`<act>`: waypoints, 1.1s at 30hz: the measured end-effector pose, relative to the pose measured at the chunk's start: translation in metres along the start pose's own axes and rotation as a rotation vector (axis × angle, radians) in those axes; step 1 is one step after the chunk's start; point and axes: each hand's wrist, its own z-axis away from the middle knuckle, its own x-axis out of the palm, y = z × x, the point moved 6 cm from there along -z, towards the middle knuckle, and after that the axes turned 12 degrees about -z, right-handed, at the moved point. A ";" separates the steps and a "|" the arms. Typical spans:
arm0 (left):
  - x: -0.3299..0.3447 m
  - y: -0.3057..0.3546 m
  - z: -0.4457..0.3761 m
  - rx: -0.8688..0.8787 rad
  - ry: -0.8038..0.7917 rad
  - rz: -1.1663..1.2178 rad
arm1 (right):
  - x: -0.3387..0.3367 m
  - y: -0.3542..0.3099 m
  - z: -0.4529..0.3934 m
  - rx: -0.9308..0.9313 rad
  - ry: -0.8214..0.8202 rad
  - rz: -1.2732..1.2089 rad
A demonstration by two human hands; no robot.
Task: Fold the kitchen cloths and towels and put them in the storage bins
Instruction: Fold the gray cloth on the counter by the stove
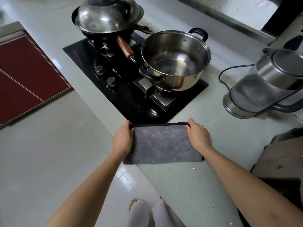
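Note:
A grey cloth with a black hem (161,143) lies folded into a rectangle on the pale countertop (193,181), its near left corner reaching past the counter's edge. My left hand (123,138) grips the far left corner, fingers curled round the black hem. At the far right corner my right hand (197,134) holds the hem the same way. No storage bin is in view.
Just beyond the cloth is a black gas hob (127,95) carrying an open steel pot (175,61) and a lidded wok (108,15). A steel kettle (265,84) with its cord stands right. A dark board (282,159) sits at the right edge. The floor lies left.

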 end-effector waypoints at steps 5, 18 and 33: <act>-0.003 0.005 0.007 -0.027 0.018 0.015 | -0.006 -0.009 0.011 -0.008 0.180 -0.031; 0.057 0.017 0.047 0.432 -0.087 -0.474 | 0.067 -0.023 0.042 -0.419 -0.067 0.225; 0.040 0.044 0.039 0.714 -0.260 -0.637 | 0.021 0.041 0.028 0.707 -0.006 -0.778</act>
